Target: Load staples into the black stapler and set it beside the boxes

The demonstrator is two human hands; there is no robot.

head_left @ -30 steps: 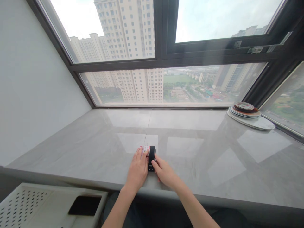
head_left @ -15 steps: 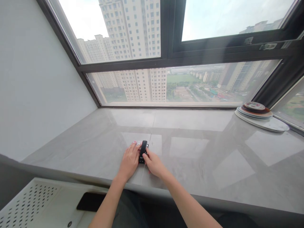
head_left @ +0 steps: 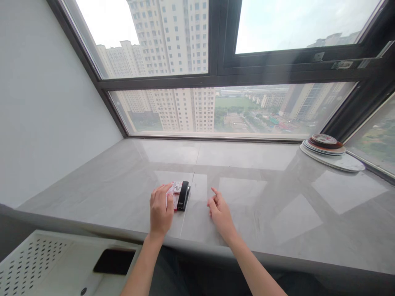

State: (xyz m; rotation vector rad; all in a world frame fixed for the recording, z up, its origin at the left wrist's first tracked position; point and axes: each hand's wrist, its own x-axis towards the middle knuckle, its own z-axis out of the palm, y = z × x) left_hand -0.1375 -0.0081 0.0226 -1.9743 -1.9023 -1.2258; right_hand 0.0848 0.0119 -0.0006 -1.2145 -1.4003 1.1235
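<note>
A black stapler (head_left: 184, 196) lies on the grey stone sill, pointing away from me. Against its left side sit small red-and-white printed boxes (head_left: 176, 187), partly covered by my fingers. My left hand (head_left: 160, 209) rests at the left edge of these boxes, its fingers curved over them and the thumb apart; whether it presses on them is hard to see. To the right of the stapler, my right hand (head_left: 221, 213) is clear of everything, index finger stretched out and the other fingers loosely bent, with nothing in it.
A stack of round plates or mats (head_left: 327, 150) stands at the far right by the window frame. Below the sill's front edge, at lower left, is a white perforated surface (head_left: 58, 263) bearing a dark flat rectangular object (head_left: 114, 261). A white wall (head_left: 55, 107) rises at left.
My right hand has let go of the stapler and moved right. My left hand has drawn back slightly left, uncovering more of the red-and-white boxes. The view has shifted slightly.
</note>
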